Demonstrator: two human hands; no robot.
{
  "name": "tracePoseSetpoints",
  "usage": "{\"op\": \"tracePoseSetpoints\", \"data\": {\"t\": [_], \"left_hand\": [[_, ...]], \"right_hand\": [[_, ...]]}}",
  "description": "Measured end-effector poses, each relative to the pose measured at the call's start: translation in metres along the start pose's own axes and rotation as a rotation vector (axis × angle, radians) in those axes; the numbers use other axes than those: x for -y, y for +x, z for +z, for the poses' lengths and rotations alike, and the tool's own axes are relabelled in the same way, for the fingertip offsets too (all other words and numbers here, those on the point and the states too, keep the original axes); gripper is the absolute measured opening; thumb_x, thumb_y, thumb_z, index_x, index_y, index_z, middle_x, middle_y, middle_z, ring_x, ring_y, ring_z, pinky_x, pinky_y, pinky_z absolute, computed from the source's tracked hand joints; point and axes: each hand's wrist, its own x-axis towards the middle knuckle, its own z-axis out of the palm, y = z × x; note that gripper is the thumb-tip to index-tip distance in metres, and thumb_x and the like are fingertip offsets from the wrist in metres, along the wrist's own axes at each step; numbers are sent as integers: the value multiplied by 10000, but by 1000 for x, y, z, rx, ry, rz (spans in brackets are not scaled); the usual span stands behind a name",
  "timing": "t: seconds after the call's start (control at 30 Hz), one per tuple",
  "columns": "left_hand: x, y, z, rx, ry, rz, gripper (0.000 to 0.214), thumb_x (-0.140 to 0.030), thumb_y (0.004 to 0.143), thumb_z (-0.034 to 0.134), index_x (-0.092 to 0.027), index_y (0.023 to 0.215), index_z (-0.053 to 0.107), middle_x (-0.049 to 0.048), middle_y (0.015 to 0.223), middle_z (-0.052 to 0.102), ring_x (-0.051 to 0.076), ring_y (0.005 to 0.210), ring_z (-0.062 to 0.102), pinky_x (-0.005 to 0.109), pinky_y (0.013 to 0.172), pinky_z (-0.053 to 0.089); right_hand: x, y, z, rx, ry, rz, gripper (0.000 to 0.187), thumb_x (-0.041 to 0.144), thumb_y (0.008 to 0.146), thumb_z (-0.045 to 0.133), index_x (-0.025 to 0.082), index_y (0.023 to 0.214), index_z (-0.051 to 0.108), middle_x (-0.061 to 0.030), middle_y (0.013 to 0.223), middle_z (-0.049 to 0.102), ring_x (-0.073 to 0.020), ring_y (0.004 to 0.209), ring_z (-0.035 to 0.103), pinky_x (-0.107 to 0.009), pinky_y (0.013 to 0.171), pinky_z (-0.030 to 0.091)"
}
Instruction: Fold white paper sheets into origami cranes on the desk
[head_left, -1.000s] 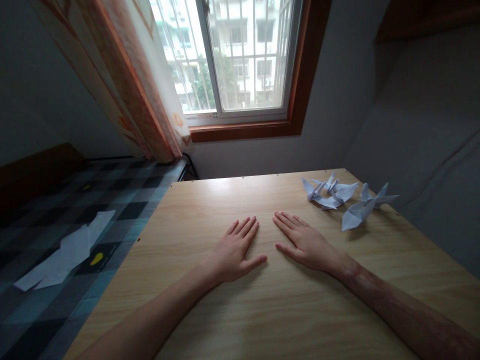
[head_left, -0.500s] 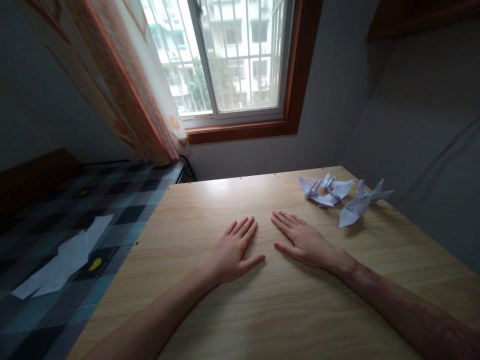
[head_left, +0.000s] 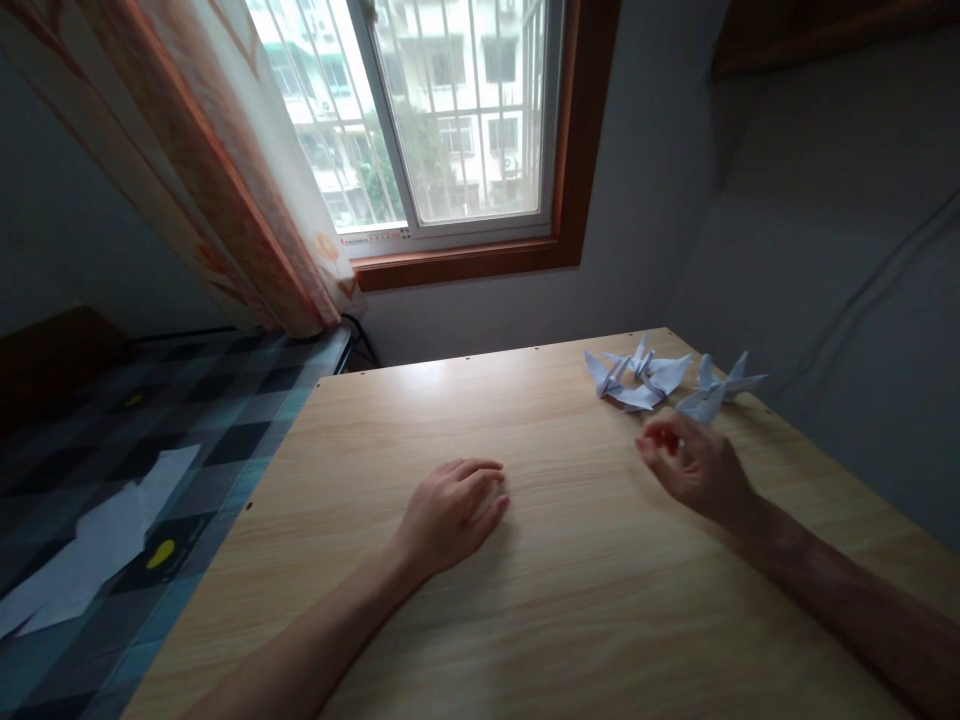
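My left hand (head_left: 454, 510) rests on the wooden table, its fingers slightly bent and the thumb a little apart, holding nothing. Over the table's right side, my right hand (head_left: 697, 465) is raised with fingers loosely curled; it is slightly blurred, and no object shows in it. Just beyond it sits a folded white paper crane (head_left: 705, 402), its lower part hidden by the hand. Further left, more white paper cranes (head_left: 637, 398) stand close together near the far right corner; their wings overlap.
The light wooden table (head_left: 360, 440) reaches toward a wall below a barred window (head_left: 465, 120). At left is a bed with a checked cover (head_left: 225, 450), white paper pieces (head_left: 112, 530) lying on it. A patterned curtain (head_left: 247, 200) hangs beside the window.
My right hand has lifted from lying flat and moved right toward the cranes, its fingers curling. My left hand has drawn back slightly and bent its fingers. The view has shifted a little right.
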Motion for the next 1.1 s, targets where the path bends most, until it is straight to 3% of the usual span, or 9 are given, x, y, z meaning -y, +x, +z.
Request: {"op": "tracePoseSetpoints", "data": {"t": [0.1,0.17,0.27,0.4,0.53,0.67,0.9,1.0,1.1], "left_hand": [[2,0,2,-68,-7,3,197,-350,1026,673,-260,1175,765,92,1277,817,266,1112,798,438,960,657],[4,1,4,-107,-13,1,191,-342,1017,685,-266,1172,766,93,1281,815,267,1122,799,438,972,658],[5,1,5,-134,-16,-13,189,-334,1013,688,-265,1172,761,93,1292,811,265,1129,801,434,976,661],[5,0,5,-140,-34,-38,188,-328,1017,685,-264,1179,757,89,1303,807,259,1125,803,418,972,662],[6,1,5,-137,-105,-52,184,-316,1033,666,-262,1181,761,94,1297,804,251,1129,798,395,983,648],[5,5,4,-99,-215,-117,193,-339,1058,634,-244,1162,766,94,1164,822,221,990,797,357,897,636],[-4,21,3,-69,-525,-166,307,-399,1051,684,-218,1291,741,101,1232,808,233,1092,759,373,992,605],[-5,30,3,-160,-571,-198,279,-421,1044,695,-194,1185,774,91,1163,811,238,1075,739,365,996,574],[-3,39,6,-249,-608,-283,298,-468,1019,733,-178,1058,786,63,1000,802,213,922,716,322,867,564]], "right_hand": [[-41,-19,-22,-254,-45,283,295,517,932,760,260,940,614,31,706,560,-172,583,525,-309,560,444],[-66,-25,-30,-380,5,433,449,598,851,827,251,1050,621,24,782,604,-182,632,564,-304,579,477],[-93,-24,-31,-365,25,575,640,671,790,858,212,1186,651,18,786,650,-196,658,608,-305,602,494],[-99,-17,-28,-226,25,618,499,654,852,794,181,1011,773,-25,714,698,-207,614,627,-302,545,462],[-72,-15,-25,-205,70,576,395,598,908,779,203,905,783,-18,664,698,-189,559,607,-293,506,434],[-23,-5,-10,-106,403,409,365,565,917,824,207,892,759,-35,755,749,-168,562,618,-276,503,486],[57,34,71,157,822,308,348,553,980,789,205,982,778,-61,843,793,-162,582,634,-289,502,547],[74,42,105,279,863,229,289,505,1012,761,217,998,781,-53,900,795,-169,660,674,-295,564,567],[83,43,126,297,868,202,249,468,1010,755,224,956,753,-29,879,773,-160,644,655,-291,563,547]]}}
